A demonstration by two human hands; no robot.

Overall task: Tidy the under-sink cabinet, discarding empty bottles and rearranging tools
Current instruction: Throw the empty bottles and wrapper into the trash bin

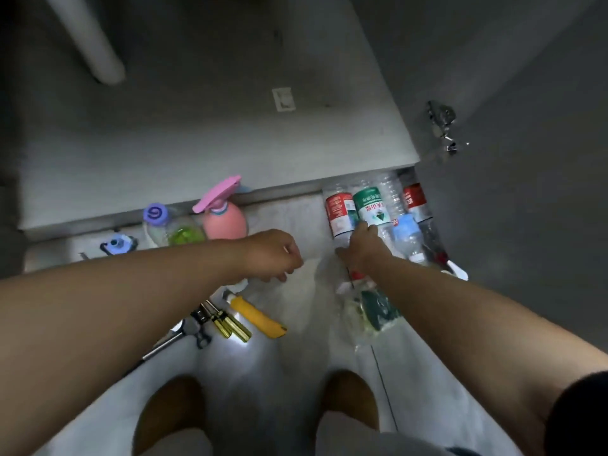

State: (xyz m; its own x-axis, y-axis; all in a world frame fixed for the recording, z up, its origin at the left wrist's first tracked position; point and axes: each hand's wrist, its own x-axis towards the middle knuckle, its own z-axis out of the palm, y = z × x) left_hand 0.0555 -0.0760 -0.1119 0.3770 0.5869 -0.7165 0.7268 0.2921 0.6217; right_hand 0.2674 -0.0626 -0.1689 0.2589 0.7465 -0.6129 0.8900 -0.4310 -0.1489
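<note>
- The right hand [360,248] is reaching forward, fingers lying over the near end of the green-label bottle [370,209], thumb splaying left. The back of the hand is hiding whether they are closing round it, so I cannot tell.
- That bottle is lying on its side on the floor [296,350], its long axis running straight away from the fingers. Its far end is pointing at the cabinet's front edge [283,192] (the cap end is not showing).
- It is lying parallel to the red-label bottle [339,212], touching it, in the floor's far right corner.
- The left hand [273,255] is hovering farther off, fingers loosely curled; what it is holding, if anything, is unclear.
- The screwdrivers [230,324] are lying well apart, nearer the left arm.
</note>
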